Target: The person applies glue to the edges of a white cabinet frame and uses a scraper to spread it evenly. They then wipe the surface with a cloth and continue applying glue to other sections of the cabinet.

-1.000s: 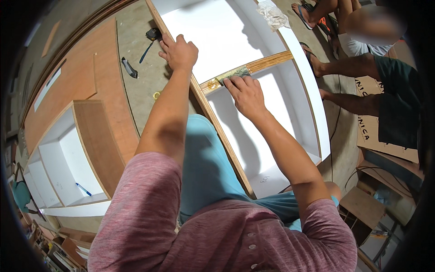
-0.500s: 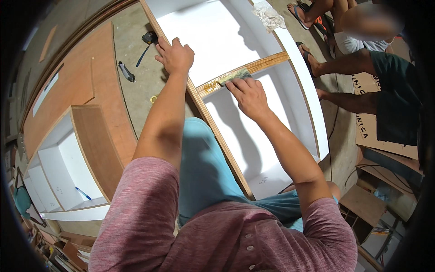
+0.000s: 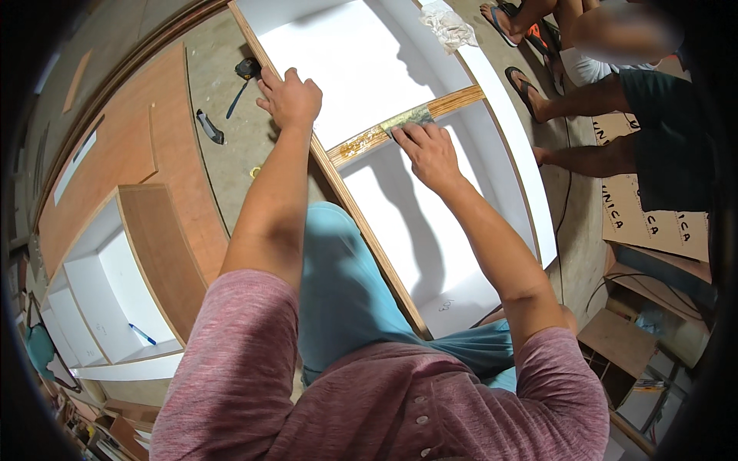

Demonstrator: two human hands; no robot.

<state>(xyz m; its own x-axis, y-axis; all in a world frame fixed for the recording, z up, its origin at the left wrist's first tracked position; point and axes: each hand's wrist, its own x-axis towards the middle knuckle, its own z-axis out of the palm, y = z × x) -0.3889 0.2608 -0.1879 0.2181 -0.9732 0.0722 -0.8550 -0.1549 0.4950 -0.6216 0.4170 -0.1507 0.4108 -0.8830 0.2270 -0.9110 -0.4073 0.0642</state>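
Observation:
My right hand [image 3: 430, 157] grips a flat rectangular glue spreader [image 3: 409, 117], smeared pale yellow-green. It presses the spreader against the bare plywood edge of a divider [image 3: 460, 100] in a white-lined cabinet frame [image 3: 374, 242]. Wet amber glue [image 3: 358, 144] coats the divider's near-left stretch, from the long side rail to the spreader. My left hand [image 3: 292, 100] lies open on that rail at the upper left, its fingers spread over the edge. My fingers partly cover the spreader.
Left of the frame, a tape measure [image 3: 247, 68] and a utility knife [image 3: 209, 127] lie on the floor. A smaller cabinet [image 3: 161, 230] holds a blue pen [image 3: 142, 333]. A crumpled cloth [image 3: 447, 29] sits on the far rim. People's legs [image 3: 588, 159] and a cable [image 3: 567, 180] are at the right.
My right hand has drawn the spreader right along the divider, baring more glue-coated edge behind it. My left hand stays on the rail. The whole view has shifted slightly.

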